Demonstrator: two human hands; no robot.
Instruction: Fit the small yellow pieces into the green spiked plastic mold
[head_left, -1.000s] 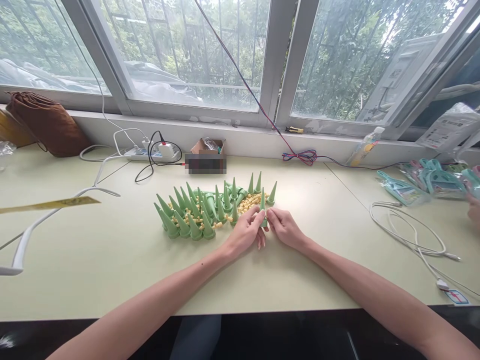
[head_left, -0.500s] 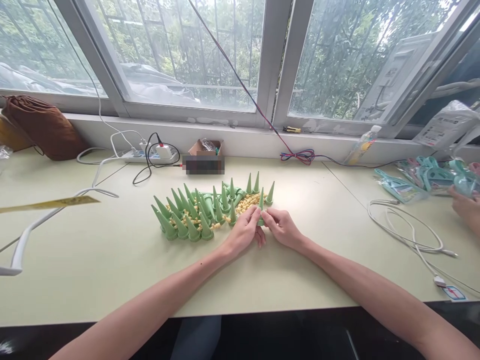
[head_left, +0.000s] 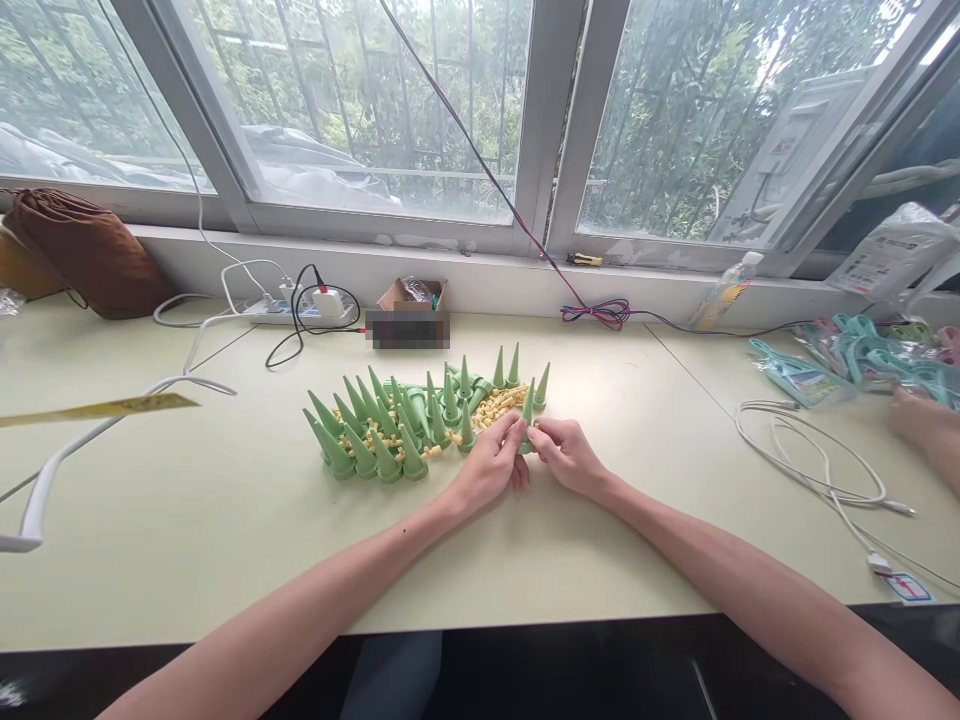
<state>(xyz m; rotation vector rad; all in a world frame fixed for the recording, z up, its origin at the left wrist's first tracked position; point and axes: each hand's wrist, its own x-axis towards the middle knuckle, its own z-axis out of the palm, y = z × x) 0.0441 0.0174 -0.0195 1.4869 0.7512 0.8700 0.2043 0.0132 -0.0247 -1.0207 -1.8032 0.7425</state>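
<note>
My left hand [head_left: 491, 460] is closed around the lower part of a green cone-shaped spike [head_left: 528, 405], its point upward and slightly tilted right. Against the right side of that spike's base, my right hand [head_left: 564, 452] is pinched shut; its fingertips hide whatever small piece may be between them. Several more green spikes [head_left: 386, 462] stand in rows to the left of my hands, with small yellow fittings at the bases of some. Just behind my left hand lies a heap of loose yellow fittings [head_left: 499, 402], with a few upright spikes [head_left: 541, 388] around it.
Behind the spikes are a small cardboard box [head_left: 412, 293], a blurred dark block and a power strip [head_left: 300, 312] with cables. At right lie a coiled white cable [head_left: 810, 455], bagged teal clips [head_left: 862, 350] and a bottle [head_left: 726, 290]. Another person's hand [head_left: 926, 425] reaches among the clips.
The held spike has tilted slightly to the right and risen a little between my hands. At the far right, the other person's hand has shifted left and down among the clips.
</note>
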